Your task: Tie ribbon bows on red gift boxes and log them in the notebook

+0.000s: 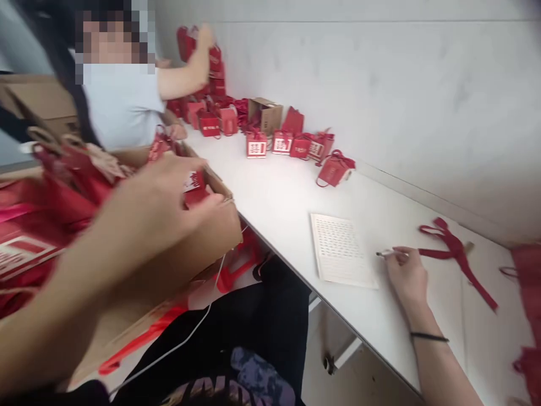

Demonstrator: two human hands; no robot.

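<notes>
My left hand (pixel 163 194) reaches over a cardboard box (pixel 211 231), slightly blurred by motion. Its fingers and thumb are apart, and a red gift bag with white print (pixel 195 185) shows between them inside the box. I cannot tell whether they touch it. More red gift bags with cord handles (pixel 74 186) fill the box. My right hand (pixel 408 276) rests on the white table (pixel 270 197), closed around a pen (pixel 391 254). Just left of the pen lies a sheet of paper (pixel 342 251) with rows of handwritten marks on its upper part.
Several small red gift boxes (pixel 300 146) stand along the wall, near a small cardboard box (pixel 270 115). A red ribbon (pixel 456 248) lies beyond my right hand. At the upper left, a person in a white top (pixel 120 107) lifts an arm toward stacked red bags (pixel 217 73).
</notes>
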